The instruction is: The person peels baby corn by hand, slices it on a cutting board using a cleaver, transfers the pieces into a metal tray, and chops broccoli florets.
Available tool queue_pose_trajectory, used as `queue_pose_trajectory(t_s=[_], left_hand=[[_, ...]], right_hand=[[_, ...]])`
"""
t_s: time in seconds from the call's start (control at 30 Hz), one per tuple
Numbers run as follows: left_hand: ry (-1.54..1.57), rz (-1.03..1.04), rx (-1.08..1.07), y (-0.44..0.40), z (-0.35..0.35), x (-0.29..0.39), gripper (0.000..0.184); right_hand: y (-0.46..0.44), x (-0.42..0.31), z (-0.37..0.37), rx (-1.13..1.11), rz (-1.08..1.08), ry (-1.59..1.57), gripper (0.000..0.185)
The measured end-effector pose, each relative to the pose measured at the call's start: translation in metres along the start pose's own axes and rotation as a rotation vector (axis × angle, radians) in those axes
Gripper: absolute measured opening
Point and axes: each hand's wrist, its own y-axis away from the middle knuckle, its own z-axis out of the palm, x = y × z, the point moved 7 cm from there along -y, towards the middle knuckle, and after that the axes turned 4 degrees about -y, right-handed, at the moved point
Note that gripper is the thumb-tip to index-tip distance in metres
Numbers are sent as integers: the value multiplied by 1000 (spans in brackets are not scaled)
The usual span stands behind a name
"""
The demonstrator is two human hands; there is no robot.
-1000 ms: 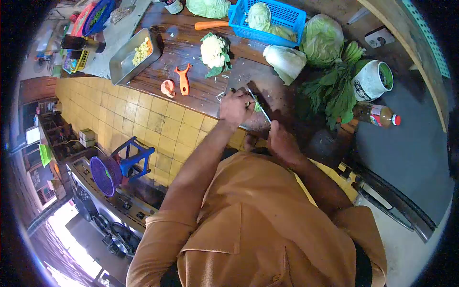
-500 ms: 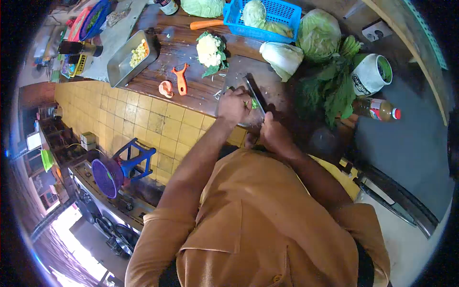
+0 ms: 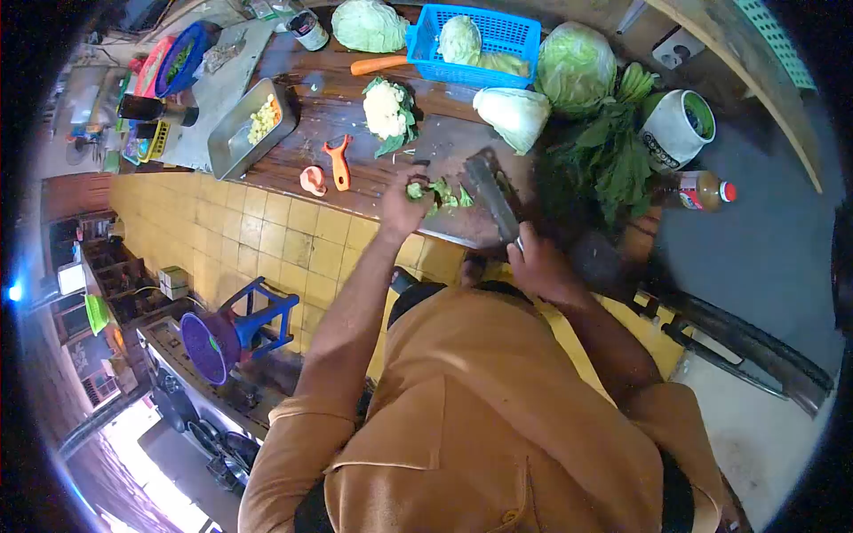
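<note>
My right hand (image 3: 540,265) is closed around the handle of a kitchen knife (image 3: 494,197), its wide blade tilted over the dark cutting board (image 3: 449,140). Cut pieces of a green vegetable (image 3: 453,195) lie on the board, left of the blade. My left hand (image 3: 404,202) curls around some of the green pieces at the board's left side. Farther back is a cauliflower (image 3: 386,111) with its leaves. To the left of my left hand rest an orange peeler (image 3: 338,163) and a small pinkish-orange piece (image 3: 313,180) whose kind I cannot make out.
A metal tray (image 3: 227,149) holds diced vegetables at the left. Along the back are a carrot (image 3: 379,65), a blue basket (image 3: 426,64), cabbages (image 3: 369,25) and a napa cabbage (image 3: 515,115). Leafy greens (image 3: 609,160), a white container (image 3: 666,133) and a bottle (image 3: 697,191) stand right.
The knife has moved right, away from my left hand, and its blade now shows its flat side. My left hand has shifted left, uncovering the cut green pieces.
</note>
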Motion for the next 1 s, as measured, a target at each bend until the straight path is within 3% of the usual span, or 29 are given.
queue_pose_trajectory(t_s=[0.03, 0.1, 0.17, 0.23, 0.3, 0.37, 0.43, 0.5, 0.57, 0.6, 0.63, 0.7, 0.83, 1.0], left_hand=[[160, -81, 44, 0, -4, -6, 36], [62, -150, 22, 2, -9, -14, 40], [-302, -21, -1, 3, -15, -14, 46], [-392, 62, -26, 2, -17, 6, 45], [-512, -124, -145, 0, -7, 10, 37], [-600, -30, -63, -10, -2, 20, 34], [-615, -156, -297, -15, 10, 22, 37], [-596, -182, -314, -11, 9, 25, 38], [-247, -74, -120, -11, 4, 15, 39], [-145, -213, -89, -8, 0, -3, 42], [-149, -211, -94, -7, 2, -18, 42], [282, -188, -185, 0, 12, -38, 45], [238, -172, -205, 12, 11, 6, 49], [258, -128, -194, 12, 21, -9, 42]], right_hand=[[5, 0, 8, -1, 0, -4, 22], [9, -3, 25, 17, -180, -14, 23], [3, 11, 44, -9, -161, -47, 23], [3, 12, 38, 173, -230, -59, 24], [0, 15, 33, 137, -139, -64, 24], [-2, 16, 27, 109, -50, -61, 24], [-2, 8, 25, 121, -120, -69, 25], [-2, -3, 30, 123, -150, -66, 25], [-4, -9, 35, 133, -177, -68, 25], [-7, -10, 39, 127, -201, -54, 25], [-9, -10, 43, 120, -224, -41, 25], [-14, -2, 44, 152, -215, -41, 24], [-13, 9, 37, 261, -205, -17, 23], [3, -15, 21, 182, -197, -40, 22]])
